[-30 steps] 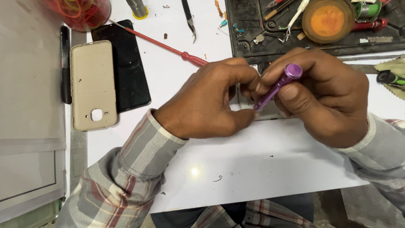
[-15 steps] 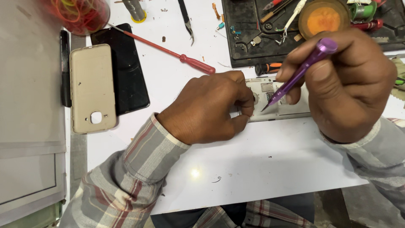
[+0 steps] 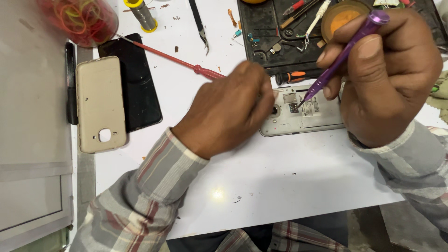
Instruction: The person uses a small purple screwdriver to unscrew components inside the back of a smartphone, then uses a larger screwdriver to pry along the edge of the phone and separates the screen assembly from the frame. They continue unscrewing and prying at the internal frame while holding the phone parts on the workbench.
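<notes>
We see the open phone [image 3: 305, 116] lying on the white table [image 3: 289, 186], our left hand [image 3: 228, 109] resting on its end, and our right hand [image 3: 387, 74] gripping a purple screwdriver [image 3: 338, 58] whose tip must stay steady on one tiny spot inside.

White worktop [image 3: 289, 186], glossy, with a small glare spot near the front edge. Toward the left edge: a beige phone back cover [image 3: 100, 103] lying flat, partly over a black phone panel [image 3: 137, 84] beside it. At the far left corner, a clear jar of coloured rubber bands [image 3: 81, 18]. Near the far edge: a spool with a yellow base [image 3: 141, 14], black tweezers [image 3: 199, 23], and a thin red screwdriver [image 3: 172, 58] lying slantwise. At the far right, a black tool mat [image 3: 280, 42] crowded with small tools. Right of centre, an opened white phone body [image 3: 303, 114], lying flat. Scattered tiny scraps near the far edge.
</notes>
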Available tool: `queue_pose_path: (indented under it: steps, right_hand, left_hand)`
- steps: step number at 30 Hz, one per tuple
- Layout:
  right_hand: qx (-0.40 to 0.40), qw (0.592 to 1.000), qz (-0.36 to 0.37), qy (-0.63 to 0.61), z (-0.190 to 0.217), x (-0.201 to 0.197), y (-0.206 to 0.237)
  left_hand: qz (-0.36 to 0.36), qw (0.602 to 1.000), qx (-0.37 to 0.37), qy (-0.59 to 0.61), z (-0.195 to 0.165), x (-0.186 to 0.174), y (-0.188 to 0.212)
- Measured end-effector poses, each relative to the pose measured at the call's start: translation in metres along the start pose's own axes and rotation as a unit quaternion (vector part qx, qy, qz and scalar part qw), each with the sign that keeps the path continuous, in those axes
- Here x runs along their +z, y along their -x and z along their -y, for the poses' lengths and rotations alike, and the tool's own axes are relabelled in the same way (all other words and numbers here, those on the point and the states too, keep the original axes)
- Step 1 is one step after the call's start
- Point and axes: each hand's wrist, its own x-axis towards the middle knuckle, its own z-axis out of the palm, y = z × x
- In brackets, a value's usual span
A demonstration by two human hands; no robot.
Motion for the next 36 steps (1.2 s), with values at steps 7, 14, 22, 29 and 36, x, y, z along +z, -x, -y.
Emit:
queue_pose_path:
  steps: [7, 14, 22, 29, 36]
  right_hand:
    - [-0.005, 0.999, 0.025, 0.023, 0.004, -0.001, -0.004]
    - [-0.013, 0.999, 0.037, 0.021, 0.004, 0.001, -0.004]
    - [-0.025, 0.998, 0.054, 0.02, 0.005, 0.0, -0.007]
    - [-0.011, 0.998, 0.058, 0.03, 0.007, 0.005, -0.004]
    - [-0.013, 0.99, 0.115, 0.079, 0.013, 0.013, -0.005]
  left_hand:
    - [-0.17, 0.982, 0.005, -0.086, 0.012, 0.022, -0.024]
    - [-0.176, 0.979, -0.013, -0.1, 0.025, 0.027, -0.029]
    - [-0.203, 0.976, -0.017, -0.076, 0.027, 0.018, -0.025]
    - [0.013, 0.998, -0.061, -0.005, 0.013, -0.019, -0.006]
    - [0.119, 0.992, -0.049, -0.005, -0.005, -0.026, 0.001]
